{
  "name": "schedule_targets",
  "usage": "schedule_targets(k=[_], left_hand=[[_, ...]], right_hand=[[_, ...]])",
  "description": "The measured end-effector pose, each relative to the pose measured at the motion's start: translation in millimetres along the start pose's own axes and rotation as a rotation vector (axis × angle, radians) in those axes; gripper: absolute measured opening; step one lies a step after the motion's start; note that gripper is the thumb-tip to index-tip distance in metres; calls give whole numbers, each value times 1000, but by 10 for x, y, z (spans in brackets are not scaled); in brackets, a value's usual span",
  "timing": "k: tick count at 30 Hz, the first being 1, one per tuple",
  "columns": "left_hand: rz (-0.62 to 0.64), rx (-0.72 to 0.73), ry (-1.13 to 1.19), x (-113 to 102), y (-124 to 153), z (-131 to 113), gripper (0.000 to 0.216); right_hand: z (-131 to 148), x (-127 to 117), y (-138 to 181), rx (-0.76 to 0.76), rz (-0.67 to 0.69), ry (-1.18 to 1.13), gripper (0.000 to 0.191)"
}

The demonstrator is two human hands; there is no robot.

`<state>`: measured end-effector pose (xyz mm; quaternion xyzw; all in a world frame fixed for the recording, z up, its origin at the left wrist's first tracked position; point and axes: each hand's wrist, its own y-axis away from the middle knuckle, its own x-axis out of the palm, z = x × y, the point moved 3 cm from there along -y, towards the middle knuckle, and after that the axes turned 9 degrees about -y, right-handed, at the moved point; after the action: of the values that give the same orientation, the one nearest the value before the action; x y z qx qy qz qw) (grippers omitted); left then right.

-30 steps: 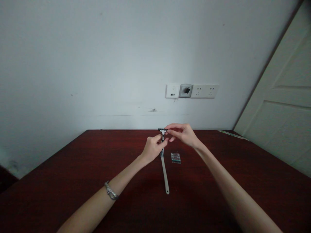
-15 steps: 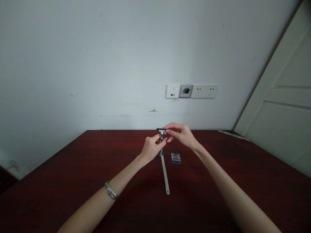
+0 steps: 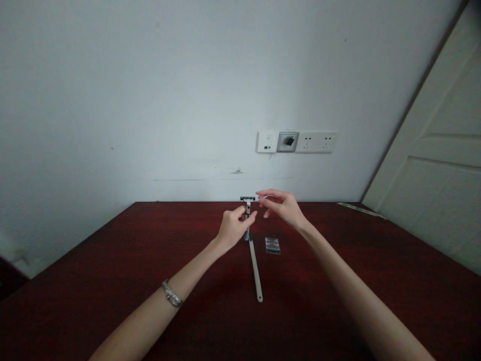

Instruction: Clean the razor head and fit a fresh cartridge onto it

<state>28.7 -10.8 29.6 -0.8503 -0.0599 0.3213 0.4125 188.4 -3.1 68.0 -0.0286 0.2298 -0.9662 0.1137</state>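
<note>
My left hand point(image 3: 232, 229) is closed round the neck of a razor point(image 3: 255, 271), just under its dark head point(image 3: 247, 199). The long white handle slants down toward me, its end resting on the dark red table point(image 3: 112, 281). My right hand point(image 3: 283, 208) hovers just right of the razor head, thumb and fingers pinched on a small pale piece that I cannot make out. A small pack of green cartridges point(image 3: 272, 245) lies on the table below my right wrist. A silver bracelet point(image 3: 172, 295) circles my left wrist.
A white wall rises behind the table, with a row of sockets and a switch plate point(image 3: 296, 142). A pale door point(image 3: 436, 165) stands at the right. A thin light strip point(image 3: 361, 208) lies at the table's far right edge.
My right hand has come off the razor head and shifted slightly right, so a small gap shows. My left hand and the razor moved a little left.
</note>
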Motion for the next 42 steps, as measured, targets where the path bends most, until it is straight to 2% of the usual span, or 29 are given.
schedule_targets(k=[3, 6, 8, 10, 13, 21, 27, 32, 34, 39, 42], left_hand=[[-5, -20, -12, -6, -26, 25, 36], [-1, -33, -7, -5, -47, 35, 37], [5, -50, 6, 1, -54, 42, 37], [16, -68, 20, 11, -56, 51, 36], [29, -85, 25, 18, -53, 61, 36], [52, -110, 29, 33, -40, 43, 36], [61, -117, 41, 27, -45, 19, 36], [60, -131, 37, 15, -60, 20, 37], [82, -139, 83, 10, -83, 24, 37], [248, -241, 439, -11, -177, 54, 30], [339, -345, 583, -49, -215, 100, 33]], right_hand=[[-50, -16, 9, 78, 45, 124, 30], [-141, 25, 79, 214, 250, 245, 25], [-214, 69, 165, 310, 376, 246, 24], [-286, 119, 261, 374, 431, 212, 26], [-375, 196, 376, 365, 385, 233, 31], [-352, 402, 460, 25, 163, 690, 28], [-366, 470, 495, -35, 115, 843, 32], [-323, 489, 504, -60, 92, 820, 31], [-300, 491, 499, -23, 110, 748, 32], [-288, 438, 484, 215, 196, 356, 35], [-271, 400, 475, 266, 288, 149, 38]])
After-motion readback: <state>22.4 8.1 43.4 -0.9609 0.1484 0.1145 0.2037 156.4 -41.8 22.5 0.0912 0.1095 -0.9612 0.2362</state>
